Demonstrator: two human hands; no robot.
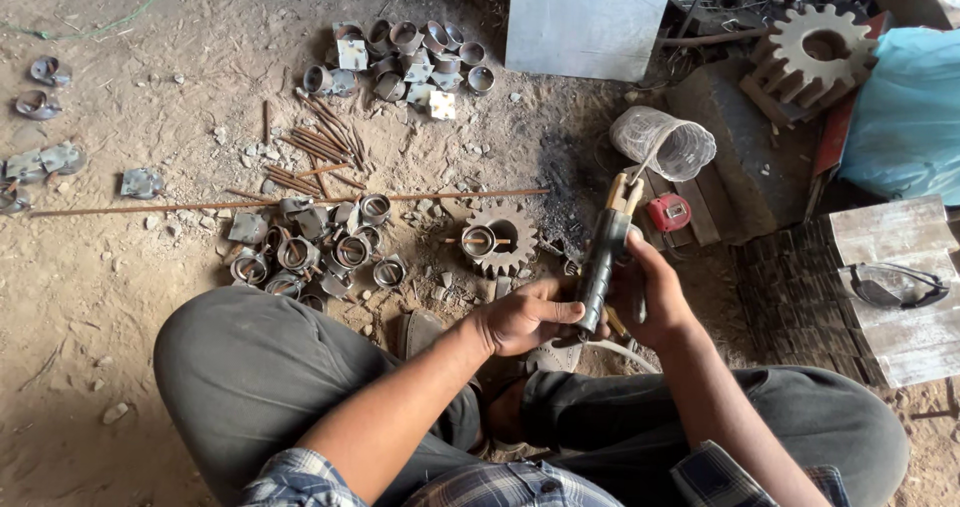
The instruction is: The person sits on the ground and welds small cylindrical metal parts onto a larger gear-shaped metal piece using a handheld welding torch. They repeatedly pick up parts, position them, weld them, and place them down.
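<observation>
Knees: we sit low on the dirt floor (100,297), legs folded, both forearms reaching out between them.
Left hand: our left hand (522,317) is curled, thumb and fingers pressed against the lower part of the welding holder (603,257), touching it from the left side.
Right hand: our right hand (652,292) is closed around the same holder from the right, fingers wrapped behind it, so we cannot see how tight the grip is.
Holder: it stands nearly upright between the hands, dark handle low, yellowish clamp head on top, a pale cable (625,352) running off below.
Doing it well: we judge that one hand should steady the handle while the other works the clamp, with fingers kept off the metal head.
Gear: a rusty toothed wheel (505,237) lies just ahead, a short steel ring (478,240) resting on it.
Ring pile: more steel rings and plates (320,252) sit to the left, near a long thin rod (280,204).
Right side: a red tape measure (670,211) and dark goggles (893,285) lie on boards.
Far edge: a second heap of rings (410,57), a mesh cup (665,142) and a big pale gear (818,49).
</observation>
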